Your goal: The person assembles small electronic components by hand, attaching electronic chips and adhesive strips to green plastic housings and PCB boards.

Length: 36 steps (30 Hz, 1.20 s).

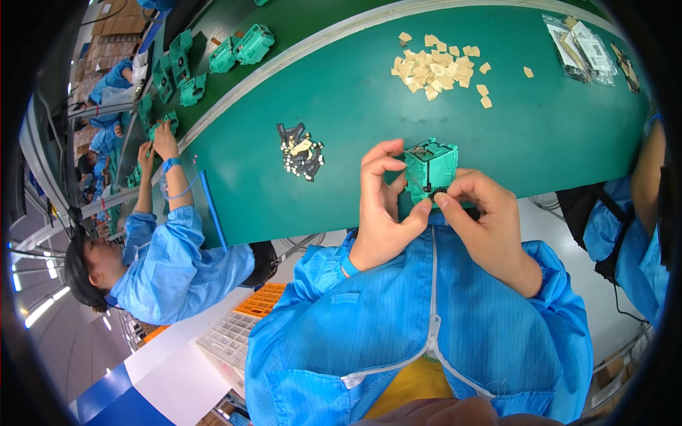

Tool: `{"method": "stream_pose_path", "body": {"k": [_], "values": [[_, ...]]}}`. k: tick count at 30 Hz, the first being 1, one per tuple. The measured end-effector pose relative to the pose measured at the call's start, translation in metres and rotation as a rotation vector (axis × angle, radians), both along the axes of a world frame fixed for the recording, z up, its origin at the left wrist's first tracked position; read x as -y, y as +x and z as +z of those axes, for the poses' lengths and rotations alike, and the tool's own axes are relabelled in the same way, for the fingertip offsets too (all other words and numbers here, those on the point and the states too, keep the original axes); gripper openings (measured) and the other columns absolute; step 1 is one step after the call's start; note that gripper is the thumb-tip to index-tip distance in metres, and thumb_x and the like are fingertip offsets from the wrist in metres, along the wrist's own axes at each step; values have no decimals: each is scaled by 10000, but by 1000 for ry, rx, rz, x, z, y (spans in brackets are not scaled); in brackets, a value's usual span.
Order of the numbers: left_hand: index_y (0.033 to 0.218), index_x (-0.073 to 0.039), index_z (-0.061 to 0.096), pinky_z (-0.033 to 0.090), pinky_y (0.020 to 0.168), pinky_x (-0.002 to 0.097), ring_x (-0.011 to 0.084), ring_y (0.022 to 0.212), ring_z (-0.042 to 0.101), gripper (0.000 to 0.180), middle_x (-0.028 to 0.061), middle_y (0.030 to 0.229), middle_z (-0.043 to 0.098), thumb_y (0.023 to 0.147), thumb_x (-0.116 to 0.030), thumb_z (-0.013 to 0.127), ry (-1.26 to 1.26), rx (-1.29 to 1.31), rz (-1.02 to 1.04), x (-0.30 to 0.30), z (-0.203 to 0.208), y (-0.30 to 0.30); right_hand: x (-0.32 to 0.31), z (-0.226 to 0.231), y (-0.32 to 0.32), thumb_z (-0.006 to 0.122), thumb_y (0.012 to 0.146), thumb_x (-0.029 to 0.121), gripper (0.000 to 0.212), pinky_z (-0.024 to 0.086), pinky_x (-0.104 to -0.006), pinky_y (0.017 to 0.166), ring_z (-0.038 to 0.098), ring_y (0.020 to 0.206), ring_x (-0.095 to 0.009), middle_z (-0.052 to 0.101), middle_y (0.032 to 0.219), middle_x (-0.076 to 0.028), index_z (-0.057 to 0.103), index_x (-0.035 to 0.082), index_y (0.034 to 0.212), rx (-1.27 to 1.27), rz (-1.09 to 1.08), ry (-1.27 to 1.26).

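A green boxy plastic housing [433, 169] is held up in front of my chest at the table's near edge. My left hand [380, 206] grips it from the left, fingers behind its left side and thumb at its lower front edge. A small black piece [437, 193] sits at that lower edge, between the tips of both thumbs. My right hand [489, 220] pinches this piece, thumb and forefinger pressed against the housing's lower right corner. The inside of the housing and the far side of the piece are hidden.
On the green table [270, 206] lie a heap of dark strips with pale ends [302, 150], many cream-coloured paper pieces [433, 67] and clear bags [579, 50]. A belt behind carries green housings [253, 44]. One co-worker [167, 270] sits left, handling a housing; another's arm [648, 170] shows right.
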State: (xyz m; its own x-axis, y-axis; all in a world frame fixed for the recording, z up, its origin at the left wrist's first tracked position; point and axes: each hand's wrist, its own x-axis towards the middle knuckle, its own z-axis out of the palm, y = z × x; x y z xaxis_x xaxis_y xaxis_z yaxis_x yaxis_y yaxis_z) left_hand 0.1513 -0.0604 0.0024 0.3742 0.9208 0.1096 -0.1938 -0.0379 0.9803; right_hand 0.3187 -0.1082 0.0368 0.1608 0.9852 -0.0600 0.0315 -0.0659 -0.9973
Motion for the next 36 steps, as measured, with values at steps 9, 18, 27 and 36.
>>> {"method": "stream_pose_path", "body": {"k": [9, 18, 27, 36], "values": [[1292, -109, 430, 415, 1142, 552, 276, 1441, 307, 617, 139, 1513, 296, 759, 136, 624, -14, -4, -13, -2, 0, -1, -1, -3, -1, 724, 885, -10, 100, 561, -298, 679, 722, 780, -180, 698, 883, -106, 625, -23, 889, 22, -16, 23], [1333, -101, 445, 401, 1152, 545, 274, 1469, 289, 633, 133, 1539, 281, 781, 104, 679, -48, 37, -12, -3, -3, -3, -1, 1, 2, 711, 917, 3, 99, 585, -303, 763, 721, 843, -158, 712, 934, -108, 621, -36, 916, -91, 0, -60], [1497, -41, 456, 375, 1179, 527, 313, 1532, 225, 695, 140, 1666, 143, 856, 18, 718, -45, -106, -260, -18, 10, -14, -5, 10, 10, 735, 896, 4, 110, 577, -318, 812, 712, 901, -178, 694, 1028, -122, 630, -21, 917, -92, 54, -94], [1371, -57, 505, 411, 1154, 509, 308, 1509, 254, 631, 135, 1605, 221, 805, 71, 753, 49, -102, -34, -7, -1, -6, -4, 13, 8, 756, 856, -3, 111, 519, -329, 793, 662, 925, -252, 625, 1142, -133, 655, 15, 898, 318, 12, 99]]}}
